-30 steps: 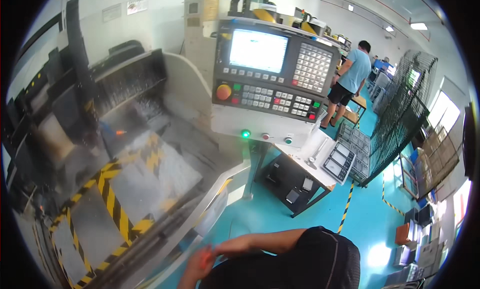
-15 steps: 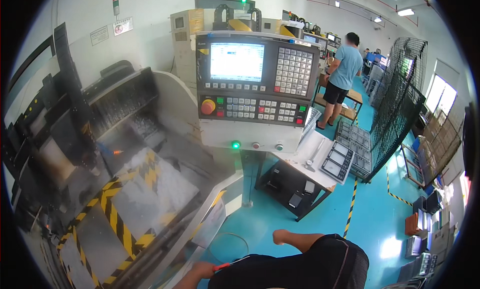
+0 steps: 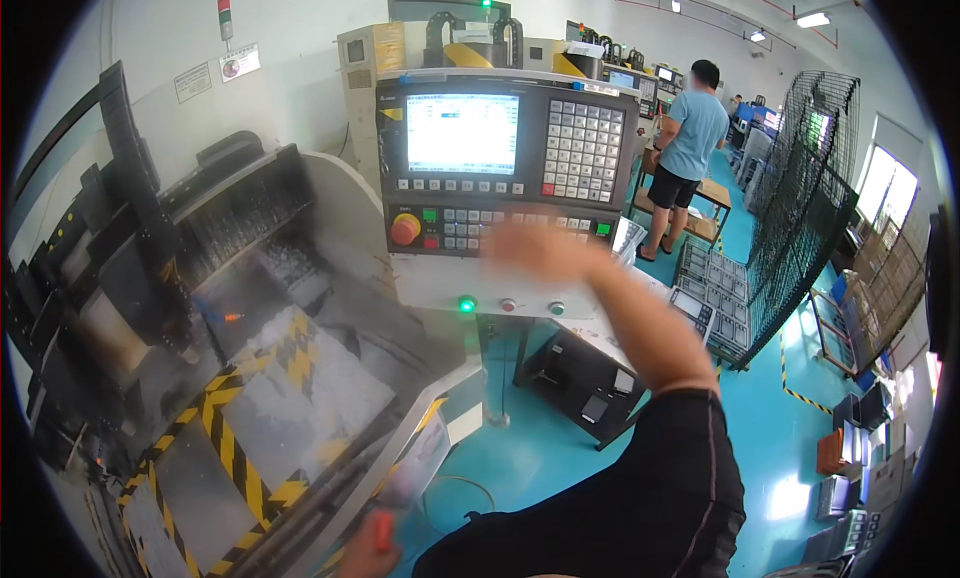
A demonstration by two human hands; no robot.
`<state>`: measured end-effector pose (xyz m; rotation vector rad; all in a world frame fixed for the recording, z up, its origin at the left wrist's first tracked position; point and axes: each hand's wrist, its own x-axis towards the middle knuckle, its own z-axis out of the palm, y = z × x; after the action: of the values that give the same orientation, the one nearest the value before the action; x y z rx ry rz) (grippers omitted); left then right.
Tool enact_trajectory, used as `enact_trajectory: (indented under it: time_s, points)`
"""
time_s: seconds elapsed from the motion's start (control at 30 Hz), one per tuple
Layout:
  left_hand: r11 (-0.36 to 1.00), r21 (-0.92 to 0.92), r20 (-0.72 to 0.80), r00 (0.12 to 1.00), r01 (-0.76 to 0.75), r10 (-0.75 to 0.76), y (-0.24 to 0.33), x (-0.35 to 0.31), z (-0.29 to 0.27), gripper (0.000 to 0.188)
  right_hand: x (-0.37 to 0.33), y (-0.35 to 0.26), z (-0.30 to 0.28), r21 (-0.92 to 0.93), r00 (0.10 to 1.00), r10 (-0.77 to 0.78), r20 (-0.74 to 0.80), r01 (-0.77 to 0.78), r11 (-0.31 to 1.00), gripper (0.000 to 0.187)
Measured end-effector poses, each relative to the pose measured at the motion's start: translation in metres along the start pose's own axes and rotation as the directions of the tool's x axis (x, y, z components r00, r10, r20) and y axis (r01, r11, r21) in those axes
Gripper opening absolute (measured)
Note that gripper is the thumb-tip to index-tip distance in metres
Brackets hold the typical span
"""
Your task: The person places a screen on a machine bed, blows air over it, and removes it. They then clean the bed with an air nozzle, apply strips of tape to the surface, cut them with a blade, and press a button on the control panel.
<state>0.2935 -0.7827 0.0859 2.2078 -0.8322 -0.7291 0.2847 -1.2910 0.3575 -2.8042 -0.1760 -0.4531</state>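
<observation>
My right hand (image 3: 535, 250) is raised in front of the lower key rows of the machine's control panel (image 3: 470, 248). Motion smears its fingers, so whether they touch a key is unclear. Above it glows the panel's screen (image 3: 462, 135), and a red emergency stop knob (image 3: 405, 228) sits to its left. At the lower edge, my left hand (image 3: 365, 558) is closed around a red-handled tool (image 3: 381, 530), beside the machine's front wall. Blur hides the tool's far end.
On the left lies the machine's open work bay (image 3: 310, 378) with yellow-black striped edges. A low table (image 3: 575, 393) stands beyond the panel. Another person (image 3: 690, 128) stands farther back by a bench, near a black mesh fence (image 3: 800, 218). A thin hose (image 3: 490, 493) loops over the floor.
My right arm has swung up and forward from low by my body to the panel keys. My left hand, still holding the red-handled tool, has shifted slightly left, turning the tool more upright.
</observation>
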Motion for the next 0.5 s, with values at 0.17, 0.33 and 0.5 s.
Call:
enact_trajectory:
  time_s: [0.17,0.33,0.5]
  points:
    - [0.934,-0.187,-0.312,0.92,-0.304,0.237,-0.037,-0.008,-0.022,0.07,0.08,0.091,-0.187,-0.219,0.47,0.038,-0.882,-0.481,0.849,0.037]
    - [0.914,-0.376,-0.499,0.864,-0.151,-0.062,0.018,-0.03,-0.052,0.051,0.098,0.151,-0.235,-0.208,0.543,0.289,-0.788,-0.677,0.706,0.047]
    - [0.959,-0.26,-0.556,0.83,-0.115,-0.051,-0.033,-0.029,-0.049,0.043,0.109,0.161,-0.236,-0.343,0.763,0.328,-0.558,-0.571,0.746,0.051]
